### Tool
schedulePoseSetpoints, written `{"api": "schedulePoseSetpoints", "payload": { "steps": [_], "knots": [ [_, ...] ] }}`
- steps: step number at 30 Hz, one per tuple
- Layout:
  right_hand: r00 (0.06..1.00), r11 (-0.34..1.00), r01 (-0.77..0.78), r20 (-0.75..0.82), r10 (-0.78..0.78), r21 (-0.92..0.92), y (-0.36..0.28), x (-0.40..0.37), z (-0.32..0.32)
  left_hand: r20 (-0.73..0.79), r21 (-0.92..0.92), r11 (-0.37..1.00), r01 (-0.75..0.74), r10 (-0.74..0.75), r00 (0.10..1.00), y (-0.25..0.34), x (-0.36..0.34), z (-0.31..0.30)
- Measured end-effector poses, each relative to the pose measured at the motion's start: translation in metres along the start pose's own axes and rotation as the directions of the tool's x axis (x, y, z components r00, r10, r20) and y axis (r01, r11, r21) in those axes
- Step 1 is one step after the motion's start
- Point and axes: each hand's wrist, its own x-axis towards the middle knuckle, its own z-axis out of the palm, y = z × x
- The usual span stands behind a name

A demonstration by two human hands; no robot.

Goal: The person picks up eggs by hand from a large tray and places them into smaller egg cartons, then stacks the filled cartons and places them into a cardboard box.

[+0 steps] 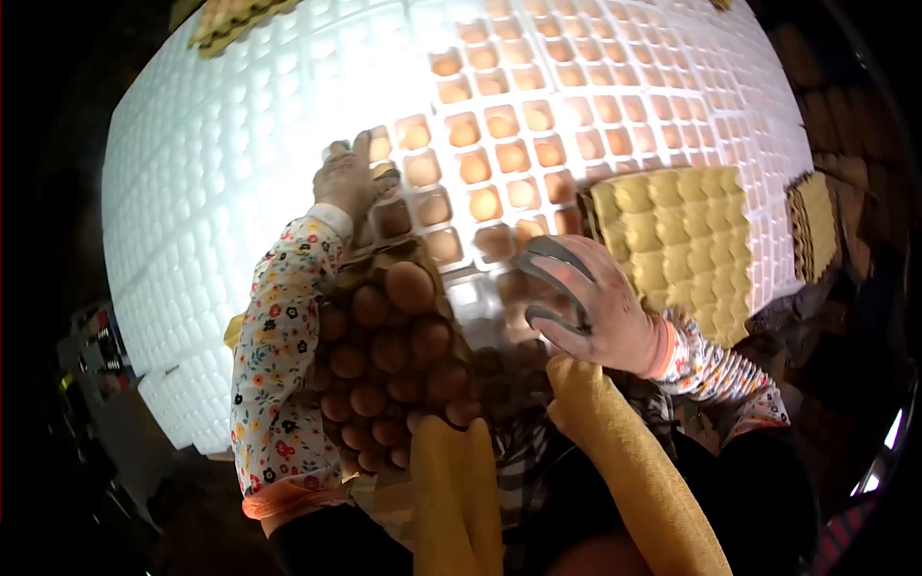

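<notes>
My left hand [346,180] reaches over the brightly lit white egg tray [456,206], fingers apart, at the left edge of the eggs set in its cups. Whether its palm touches an egg is hidden. Grey coverings wrap some fingers of my right hand [597,305]. Those fingers curve apart above the near cups, close to some blurred eggs [519,286], with no egg plainly held. Between my forearms sits a stack of brown eggs [389,350] in a cardboard tray [449,322]. Floral sleeves cover both forearms.
A yellow moulded egg tray [672,226] lies upside down right of my right hand. More such trays stand at the far right [814,226] and top left [230,21]. Two yellow cloth-like strips [456,490] rise at the bottom, one under my right wrist.
</notes>
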Motion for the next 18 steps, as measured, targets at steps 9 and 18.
{"api": "schedulePoseSetpoints", "payload": {
  "steps": [9,18],
  "knots": [
    [0.868,0.639,-0.492,-0.275,0.413,-0.592,0.037,-0.131,0.034,0.007,0.286,0.958,-0.036,0.035,0.999,0.025,0.002,-0.015],
    [0.876,0.738,-0.478,-0.326,0.356,-0.476,0.071,-0.296,-0.178,-0.146,-0.607,0.704,-0.369,0.358,0.922,0.214,-0.103,-0.027]
  ]
}}
